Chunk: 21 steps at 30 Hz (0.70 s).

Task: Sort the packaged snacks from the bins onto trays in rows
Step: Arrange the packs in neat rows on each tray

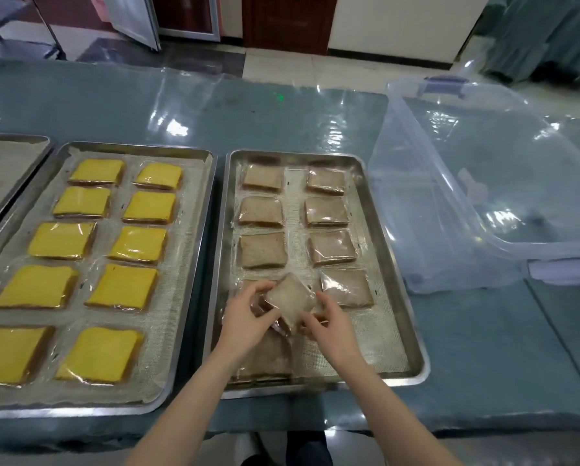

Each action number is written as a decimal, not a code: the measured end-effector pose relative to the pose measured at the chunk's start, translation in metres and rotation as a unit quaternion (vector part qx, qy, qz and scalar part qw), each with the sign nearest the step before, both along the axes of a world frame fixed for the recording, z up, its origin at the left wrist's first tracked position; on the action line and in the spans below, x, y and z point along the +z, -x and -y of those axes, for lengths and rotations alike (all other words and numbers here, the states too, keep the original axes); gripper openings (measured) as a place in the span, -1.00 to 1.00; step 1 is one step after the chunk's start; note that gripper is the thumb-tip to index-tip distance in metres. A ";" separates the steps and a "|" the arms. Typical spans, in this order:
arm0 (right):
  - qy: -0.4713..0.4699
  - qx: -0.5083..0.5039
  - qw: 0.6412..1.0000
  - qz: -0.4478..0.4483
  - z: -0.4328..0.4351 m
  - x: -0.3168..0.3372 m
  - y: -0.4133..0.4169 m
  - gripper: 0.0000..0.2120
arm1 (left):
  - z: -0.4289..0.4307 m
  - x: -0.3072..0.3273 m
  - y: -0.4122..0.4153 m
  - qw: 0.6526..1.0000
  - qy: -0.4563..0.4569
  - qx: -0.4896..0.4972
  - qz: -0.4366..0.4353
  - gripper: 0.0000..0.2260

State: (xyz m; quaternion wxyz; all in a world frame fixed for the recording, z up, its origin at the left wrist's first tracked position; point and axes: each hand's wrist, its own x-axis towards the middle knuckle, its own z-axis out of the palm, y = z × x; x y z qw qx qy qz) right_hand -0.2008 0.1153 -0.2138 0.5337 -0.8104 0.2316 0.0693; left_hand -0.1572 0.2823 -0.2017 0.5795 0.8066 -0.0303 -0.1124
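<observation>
Both hands hold one wrapped brown snack (290, 299) tilted above the near part of the right metal tray (396, 264). My left hand (248, 317) grips its left side and my right hand (329, 327) pinches its right edge. Several brown snacks (261, 252) lie in two rows on that tray. Another brown packet (268, 358) lies under my left wrist, partly hidden. The left metal tray (194, 264) carries several yellow snacks (137, 243) in two rows.
A clear plastic bin (483, 196) with lilac latches lies tipped on the table at the right, nothing visible inside. A third tray (16, 169) shows at the far left edge. The table (248, 112) has a teal cloth under clear plastic.
</observation>
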 end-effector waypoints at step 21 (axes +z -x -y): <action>0.071 -0.165 0.984 -0.008 0.065 -0.004 0.044 -0.90 | 0.050 -0.013 0.026 0.992 0.030 -0.009 -0.120 -0.42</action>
